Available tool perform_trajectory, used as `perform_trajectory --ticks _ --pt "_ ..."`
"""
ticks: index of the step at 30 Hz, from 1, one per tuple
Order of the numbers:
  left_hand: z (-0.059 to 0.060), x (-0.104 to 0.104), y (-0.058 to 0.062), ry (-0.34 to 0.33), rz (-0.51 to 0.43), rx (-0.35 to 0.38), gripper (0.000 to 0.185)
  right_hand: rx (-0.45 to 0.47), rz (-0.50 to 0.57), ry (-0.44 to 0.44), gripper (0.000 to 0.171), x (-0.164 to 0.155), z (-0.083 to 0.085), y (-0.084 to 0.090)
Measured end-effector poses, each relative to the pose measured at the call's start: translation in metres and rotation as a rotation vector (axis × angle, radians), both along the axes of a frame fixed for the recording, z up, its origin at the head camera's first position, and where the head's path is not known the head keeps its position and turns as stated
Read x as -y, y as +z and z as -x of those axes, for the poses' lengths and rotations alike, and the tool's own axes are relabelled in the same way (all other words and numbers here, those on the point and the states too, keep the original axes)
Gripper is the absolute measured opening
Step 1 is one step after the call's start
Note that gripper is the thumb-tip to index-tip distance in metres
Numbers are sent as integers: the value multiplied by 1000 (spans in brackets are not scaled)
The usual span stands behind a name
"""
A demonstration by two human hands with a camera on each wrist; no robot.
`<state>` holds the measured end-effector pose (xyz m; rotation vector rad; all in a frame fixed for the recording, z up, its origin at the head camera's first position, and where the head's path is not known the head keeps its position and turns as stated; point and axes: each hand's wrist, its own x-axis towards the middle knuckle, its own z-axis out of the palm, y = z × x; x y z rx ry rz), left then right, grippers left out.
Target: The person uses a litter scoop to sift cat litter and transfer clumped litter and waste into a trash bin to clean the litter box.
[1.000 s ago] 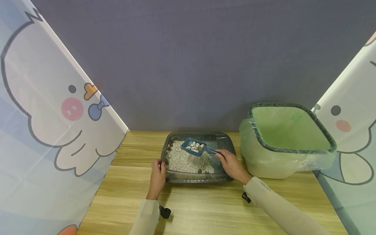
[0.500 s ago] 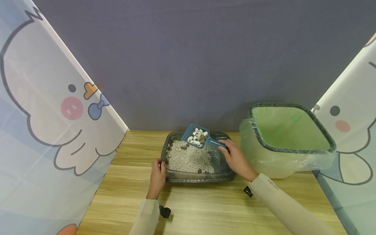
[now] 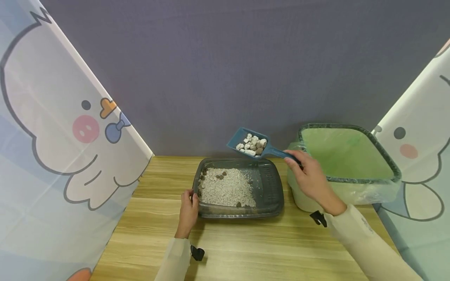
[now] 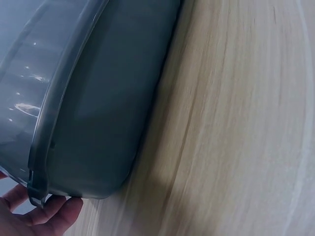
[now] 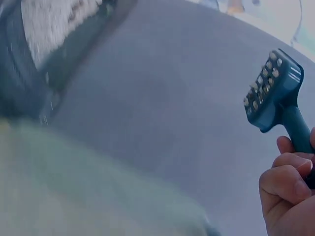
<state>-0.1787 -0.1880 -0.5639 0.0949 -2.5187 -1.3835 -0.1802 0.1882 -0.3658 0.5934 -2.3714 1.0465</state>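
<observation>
My right hand [image 3: 311,177] grips the handle of a blue litter scoop [image 3: 277,152], raised above the far right part of a dark grey litter box [image 3: 271,183]. White and brown clumps [image 3: 251,144] lie in the scoop. Its slotted underside [image 5: 266,86] shows in the right wrist view, with clumps visible through the slots. My left hand [image 3: 188,212] holds the left rim of the litter box, fingers [image 4: 64,214] hooked under the lip in the left wrist view. Pale litter [image 3: 228,193] covers the left and middle of the box, with several brown lumps [image 3: 219,176] in it.
A large bin [image 3: 306,195] lined with a translucent green bag stands right of the litter box, its dark rim uppermost. Behind the wooden table [image 3: 253,246] is a grey wall [image 3: 225,78]. Cartoon-printed panels [image 3: 45,156] flank both sides.
My right hand has lifted the loaded scoop out of the litter box, up and to the right towards the bin. The left hand stays on the box's rim.
</observation>
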Motion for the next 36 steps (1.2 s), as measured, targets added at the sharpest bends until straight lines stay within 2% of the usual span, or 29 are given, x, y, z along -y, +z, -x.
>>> perform_trajectory --ticks 7,12,15,19,24,29,36 --pt "1 -1 -1 22 -4 -15 30 -5 11 -102 24 -57 -14 22" --pt "0 -2 -2 12 6 -5 31 -53 -26 -245 24 -98 -28 28" --pt "0 -2 -2 9 10 4 32 -38 -61 -340 26 -120 -37 30" --pt "0 0 -1 3 9 9 34 16 -113 -424 28 -144 -45 29" --pt "0 0 1 2 -9 12 36 25 -140 -466 29 -165 -49 20" --pt "-1 -1 2 3 -7 7 35 12 -176 -463 29 -175 -49 9" --pt "-1 0 1 -2 -13 14 34 -80 -237 -470 23 -180 -47 0"
